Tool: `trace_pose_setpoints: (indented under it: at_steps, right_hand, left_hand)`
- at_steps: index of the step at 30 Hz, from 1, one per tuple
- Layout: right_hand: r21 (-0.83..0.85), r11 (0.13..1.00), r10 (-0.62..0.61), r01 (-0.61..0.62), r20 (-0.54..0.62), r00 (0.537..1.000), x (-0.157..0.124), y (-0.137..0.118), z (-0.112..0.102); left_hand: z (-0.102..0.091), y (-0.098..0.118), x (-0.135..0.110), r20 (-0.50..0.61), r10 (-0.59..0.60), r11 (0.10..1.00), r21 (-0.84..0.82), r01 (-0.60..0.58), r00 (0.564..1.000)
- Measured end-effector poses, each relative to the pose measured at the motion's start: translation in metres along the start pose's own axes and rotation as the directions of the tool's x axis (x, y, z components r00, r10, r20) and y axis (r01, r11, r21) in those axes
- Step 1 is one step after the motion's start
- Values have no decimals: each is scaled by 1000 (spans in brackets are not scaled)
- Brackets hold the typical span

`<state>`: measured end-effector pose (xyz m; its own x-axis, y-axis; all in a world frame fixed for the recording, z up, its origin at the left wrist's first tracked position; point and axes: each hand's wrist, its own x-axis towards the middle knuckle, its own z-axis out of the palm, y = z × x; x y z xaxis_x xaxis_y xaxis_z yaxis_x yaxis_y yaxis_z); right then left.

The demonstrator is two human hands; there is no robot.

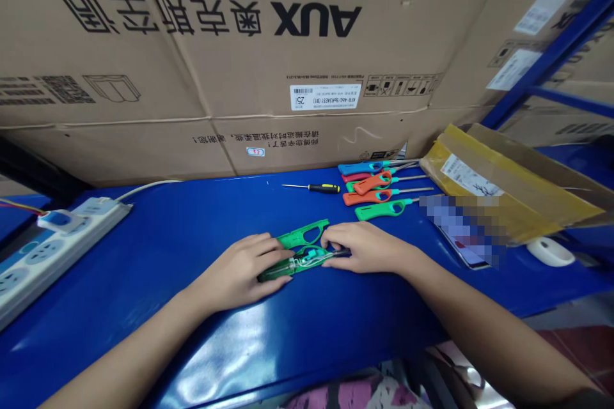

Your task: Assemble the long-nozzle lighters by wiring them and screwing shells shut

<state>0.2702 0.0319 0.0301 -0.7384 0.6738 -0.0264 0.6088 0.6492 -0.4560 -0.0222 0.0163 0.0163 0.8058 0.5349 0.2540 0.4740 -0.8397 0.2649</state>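
Observation:
An opened green lighter half, with its inner parts and thin wires showing, lies between my hands on the blue table. My left hand is closed around its handle end. My right hand pinches the dark nozzle end of the same lighter. Just behind it is the other green shell half, empty inside, close to the fingers of my left hand. Part of the lighter's handle is hidden under my left fingers.
A black and yellow screwdriver lies farther back. Several long-nosed lighters are piled at the back right, near a yellow packet, a phone and a white mouse-like object. A power strip stands left; a large carton stands behind.

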Motion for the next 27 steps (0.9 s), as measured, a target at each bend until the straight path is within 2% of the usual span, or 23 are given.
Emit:
trace_pose_setpoints:
  at_steps: [3, 7, 10, 13, 18, 24, 27]
  right_hand:
    - [21, 1000, 23, -23, -10, 1000, 0, 0, 1]
    - [-4, 998, 66, -66, -19, 998, 0, -3, -2]
    - [-98, 987, 128, -130, -25, 991, 2, -4, -1]
    - [-102, 981, 159, -163, -39, 986, 4, -2, 1]
    - [-46, 996, 74, -78, -91, 993, 1, 2, 2]
    - [-92, 996, -15, 3, -137, 990, 1, 8, 2]
    - [-88, 996, -44, 31, -144, 989, 1, 12, 1]
  left_hand:
    - [1, -6, -1, -63, -5, 999, -34, 3, 998]
    - [2, -11, -2, -140, -65, 998, 0, 66, 988]
    - [3, -14, -2, -176, -124, 992, 2, 127, 976]
    - [3, -16, -2, -175, -149, 989, -13, 149, 973]
    - [3, -15, 0, -89, -130, 991, 9, 131, 988]
    - [1, -13, -2, -169, -107, 994, -16, 106, 980]
    - [2, -12, -2, -159, -65, 998, -32, 61, 985]
